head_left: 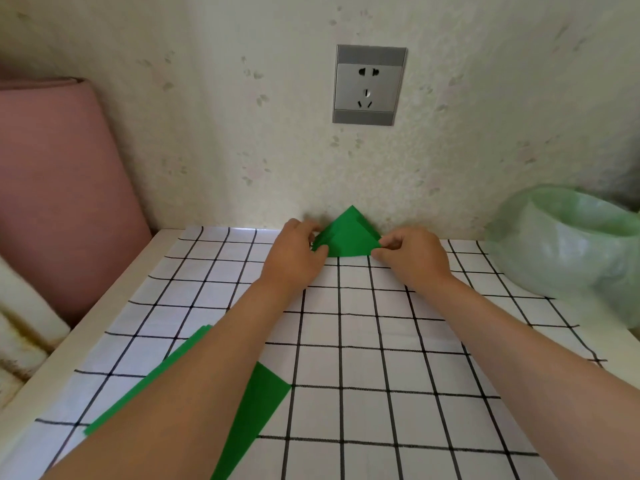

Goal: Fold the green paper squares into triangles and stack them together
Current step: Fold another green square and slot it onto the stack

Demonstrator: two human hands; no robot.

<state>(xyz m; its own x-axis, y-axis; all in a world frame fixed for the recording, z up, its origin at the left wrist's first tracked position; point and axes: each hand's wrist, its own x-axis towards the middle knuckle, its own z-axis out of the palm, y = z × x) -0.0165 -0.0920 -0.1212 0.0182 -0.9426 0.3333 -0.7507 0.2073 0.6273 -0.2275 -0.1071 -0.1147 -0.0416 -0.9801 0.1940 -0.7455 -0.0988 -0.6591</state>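
Stack of folded triangles pinched at both corners, hard against the wall

Both hands work at the far edge of the tabletop [381, 358]: the left hand [294, 252] has its grip closed on the left corner of the green triangles [348, 237], the right hand [410, 252] pinches the right corner. The layers look slightly fanned on the left and along the upper right edge. If either pinch slackens or one hand pulls sideways, the sheets could slide out of line, and the apex touching the wall [242, 133] could crumple if pushed forward. The unfolded green squares [258, 407] lie near the person under the left forearm, which could drag them off the edge.
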